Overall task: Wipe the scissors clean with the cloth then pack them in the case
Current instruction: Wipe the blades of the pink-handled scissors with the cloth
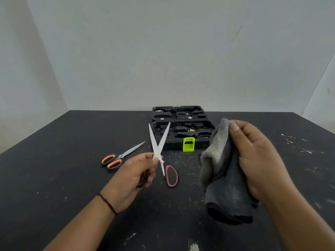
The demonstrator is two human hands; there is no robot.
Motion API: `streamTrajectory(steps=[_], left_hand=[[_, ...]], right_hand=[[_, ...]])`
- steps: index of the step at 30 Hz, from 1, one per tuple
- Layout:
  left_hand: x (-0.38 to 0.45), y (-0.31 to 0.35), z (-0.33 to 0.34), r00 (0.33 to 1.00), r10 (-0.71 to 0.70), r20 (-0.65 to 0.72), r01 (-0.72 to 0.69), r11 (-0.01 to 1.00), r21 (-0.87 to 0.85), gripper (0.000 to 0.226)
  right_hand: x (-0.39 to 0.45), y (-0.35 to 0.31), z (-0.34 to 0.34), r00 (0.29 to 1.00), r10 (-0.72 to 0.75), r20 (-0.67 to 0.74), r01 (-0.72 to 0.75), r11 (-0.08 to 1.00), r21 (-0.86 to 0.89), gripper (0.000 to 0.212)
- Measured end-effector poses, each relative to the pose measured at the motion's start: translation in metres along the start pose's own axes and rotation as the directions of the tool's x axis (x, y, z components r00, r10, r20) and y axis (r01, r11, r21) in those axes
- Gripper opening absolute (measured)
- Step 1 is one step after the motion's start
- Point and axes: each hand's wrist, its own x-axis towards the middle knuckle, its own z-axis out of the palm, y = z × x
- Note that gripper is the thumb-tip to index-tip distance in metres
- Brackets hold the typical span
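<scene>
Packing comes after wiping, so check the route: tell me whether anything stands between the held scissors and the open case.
Nothing visible does. The left hand holds the pink-handled scissors up, blades open, right before the open case. The green latch sits at its front edge, to the right.

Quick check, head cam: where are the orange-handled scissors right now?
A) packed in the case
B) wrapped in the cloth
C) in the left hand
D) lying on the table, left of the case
D: the orange-handled scissors lie closed on the black table, left of the open case; the left hand holds the pink-handled scissors and the right hand holds the grey cloth.
</scene>
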Motion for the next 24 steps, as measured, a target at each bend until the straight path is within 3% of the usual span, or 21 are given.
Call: streamTrajectory(steps=[4,8,12,14,16,20,24], left_hand=[[0.005,0.009,-0.005,0.997,0.065,0.033,-0.067,0.997,0.037,0.013],[0.017,0.014,-0.012,0.994,0.108,-0.01,-0.107,0.991,0.082,0.018],[0.028,0.019,-0.03,0.994,0.109,0.016,-0.111,0.982,0.154,0.023],[0.035,0.022,-0.038,0.992,0.125,0.032,-0.129,0.966,0.223,0.023],[0.044,0.025,-0.044,0.99,0.14,0.035,-0.144,0.947,0.288,0.026],[0.06,0.022,-0.056,0.986,0.164,-0.014,-0.155,0.953,0.259,0.042],[0.066,0.005,-0.065,0.985,0.171,-0.008,-0.164,0.961,0.224,0.044]], right_hand=[[-0.003,0.014,0.023,0.994,-0.081,0.07,0.091,0.986,-0.142,0.025],[-0.006,0.026,0.044,0.985,-0.054,0.163,0.096,0.961,-0.258,0.025],[0.001,0.033,0.059,0.95,0.154,0.271,-0.135,0.987,-0.088,0.02],[0.012,0.035,0.064,0.909,0.213,0.358,-0.189,0.977,-0.099,0.012],[0.023,0.036,0.068,0.88,0.204,0.428,-0.161,0.978,-0.135,0.01],[0.036,0.04,0.077,0.848,0.135,0.513,-0.157,0.988,0.0,0.004],[0.041,0.065,0.086,0.849,0.145,0.507,-0.259,0.952,0.162,0.023]])
